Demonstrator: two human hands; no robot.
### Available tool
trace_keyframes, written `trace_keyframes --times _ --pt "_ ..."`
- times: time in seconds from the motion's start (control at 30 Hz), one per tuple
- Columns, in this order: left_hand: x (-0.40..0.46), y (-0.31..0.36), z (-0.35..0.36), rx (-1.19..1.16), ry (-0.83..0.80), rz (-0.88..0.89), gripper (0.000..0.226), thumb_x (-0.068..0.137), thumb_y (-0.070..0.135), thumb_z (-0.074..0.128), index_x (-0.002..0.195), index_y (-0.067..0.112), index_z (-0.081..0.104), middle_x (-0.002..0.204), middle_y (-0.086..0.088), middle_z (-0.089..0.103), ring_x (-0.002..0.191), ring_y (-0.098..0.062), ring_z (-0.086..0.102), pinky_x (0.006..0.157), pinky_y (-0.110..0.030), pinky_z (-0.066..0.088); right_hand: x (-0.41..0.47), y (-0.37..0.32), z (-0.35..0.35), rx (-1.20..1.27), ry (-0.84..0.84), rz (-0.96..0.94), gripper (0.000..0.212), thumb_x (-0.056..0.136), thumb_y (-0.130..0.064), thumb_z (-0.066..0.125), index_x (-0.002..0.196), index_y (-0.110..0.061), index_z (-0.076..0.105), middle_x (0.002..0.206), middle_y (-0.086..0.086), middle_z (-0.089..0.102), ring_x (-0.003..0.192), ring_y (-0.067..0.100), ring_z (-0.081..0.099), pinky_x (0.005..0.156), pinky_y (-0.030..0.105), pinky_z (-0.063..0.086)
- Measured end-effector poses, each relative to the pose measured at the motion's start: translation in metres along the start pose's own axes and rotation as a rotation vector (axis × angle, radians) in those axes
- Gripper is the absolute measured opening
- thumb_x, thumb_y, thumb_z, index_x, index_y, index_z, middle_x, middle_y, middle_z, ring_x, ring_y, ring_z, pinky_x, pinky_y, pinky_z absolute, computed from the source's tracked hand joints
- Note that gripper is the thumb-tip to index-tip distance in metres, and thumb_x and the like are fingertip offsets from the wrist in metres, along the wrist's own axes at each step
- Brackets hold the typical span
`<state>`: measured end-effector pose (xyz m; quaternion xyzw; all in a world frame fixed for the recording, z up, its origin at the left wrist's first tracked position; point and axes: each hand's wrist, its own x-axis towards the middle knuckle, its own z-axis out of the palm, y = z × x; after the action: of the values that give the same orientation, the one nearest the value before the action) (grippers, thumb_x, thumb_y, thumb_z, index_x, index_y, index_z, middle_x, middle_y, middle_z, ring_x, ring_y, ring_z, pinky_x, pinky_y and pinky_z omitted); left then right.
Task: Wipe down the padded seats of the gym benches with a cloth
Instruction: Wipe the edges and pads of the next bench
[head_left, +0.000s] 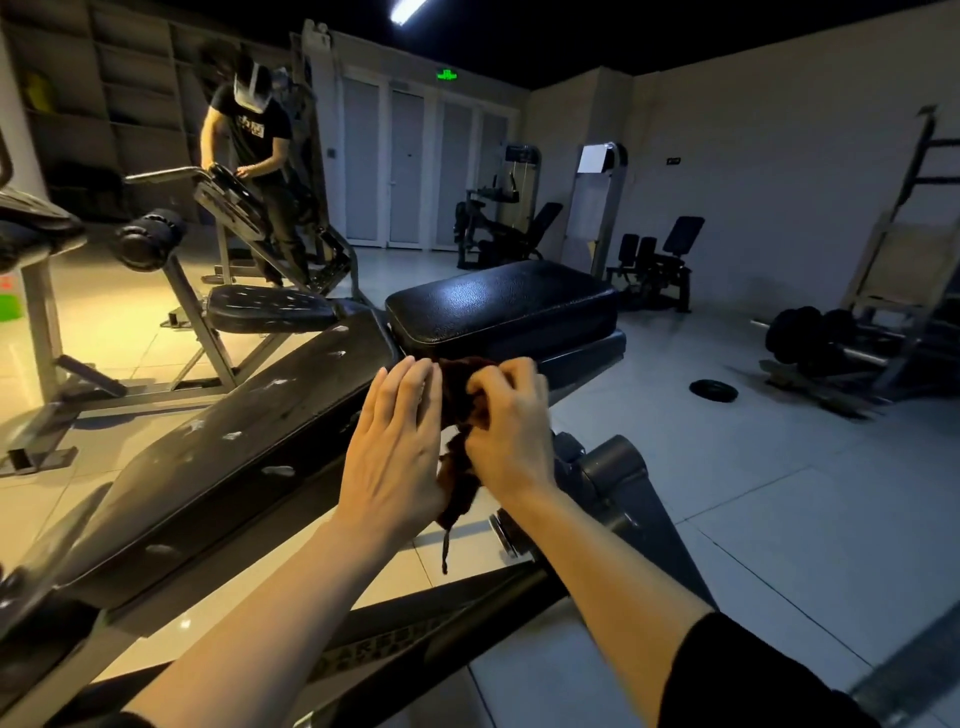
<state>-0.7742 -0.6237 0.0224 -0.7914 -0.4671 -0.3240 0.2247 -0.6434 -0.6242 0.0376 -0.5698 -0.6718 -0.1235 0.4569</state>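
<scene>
- Both hands are up in front of the bench, with the dark reddish cloth (460, 415) bunched between them.
- The left hand (397, 452) has its fingers (410, 384) fairly straight and close together, laid flat against the cloth's left side.
- The right hand (511, 436) has its fingers (498, 379) curled in, pinching the cloth at the top; a loose strand dangles below both palms.
- Just beyond the fingertips sits the black padded seat (501, 306), glossy and level.
- To the left of the left hand's fingers, the long backrest pad (223, 457) slopes down, its surface scuffed with pale marks.
- Well beyond the fingers, far left, another person (254, 156) bends over a machine.
- Off to the right of the fingers, a small weight plate (713, 391) lies on the tiled floor (779, 493), with dumbbells (810, 335) further back.
</scene>
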Motion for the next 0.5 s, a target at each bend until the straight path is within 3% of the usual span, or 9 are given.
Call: trace_keyframes --times 0.07,0.17,0.27,0.37,0.5 --pt "-0.001 0.001 -0.001 0.008 0.010 0.012 0.096 0.068 0.039 0.076 0.144 -0.004 0.035 0.144 -0.019 0.035 0.139 -0.033 0.025 0.119 -0.044 0.014 0.004 0.010 -0.012 -0.020 0.161 0.143 0.029 0.080 -0.001 0.068 0.106 -0.011 0.060 0.119 0.009 0.045 0.106 0.017 0.042 0.085 0.026 0.050" --pt "0.002 0.004 -0.003 0.021 0.025 0.013 0.093 0.069 0.038 0.076 0.143 -0.003 0.037 0.143 -0.018 0.036 0.138 -0.032 0.027 0.117 -0.045 0.017 0.021 0.017 -0.019 -0.014 0.291 0.235 0.032 0.084 -0.008 0.068 0.116 -0.009 0.060 0.132 0.015 0.041 0.118 0.025 0.044 0.092 0.021 0.041" --pt "0.004 0.003 -0.002 0.027 0.022 0.021 0.091 0.070 0.037 0.075 0.143 -0.004 0.038 0.144 -0.020 0.036 0.139 -0.033 0.026 0.117 -0.046 0.016 0.020 0.009 -0.004 0.147 0.249 0.260 0.042 0.088 -0.027 0.054 0.125 -0.010 0.060 0.147 0.016 0.035 0.132 0.029 0.039 0.106 0.033 0.040" --pt "0.005 0.000 0.001 0.018 0.032 0.019 0.089 0.070 0.033 0.076 0.142 -0.003 0.039 0.144 -0.020 0.039 0.139 -0.034 0.028 0.117 -0.048 0.019 0.014 0.010 0.005 0.218 0.302 0.255 0.036 0.094 -0.020 0.051 0.128 -0.008 0.060 0.145 0.018 0.043 0.132 0.031 0.044 0.107 0.045 0.043" --pt "0.006 -0.001 0.005 -0.005 0.045 0.025 0.086 0.072 0.029 0.076 0.142 -0.003 0.039 0.143 -0.019 0.041 0.139 -0.033 0.030 0.116 -0.048 0.021 0.023 0.016 -0.002 0.136 0.313 0.252 0.036 0.089 -0.006 0.065 0.125 -0.008 0.060 0.127 0.013 0.059 0.118 0.025 0.056 0.097 0.023 0.042"
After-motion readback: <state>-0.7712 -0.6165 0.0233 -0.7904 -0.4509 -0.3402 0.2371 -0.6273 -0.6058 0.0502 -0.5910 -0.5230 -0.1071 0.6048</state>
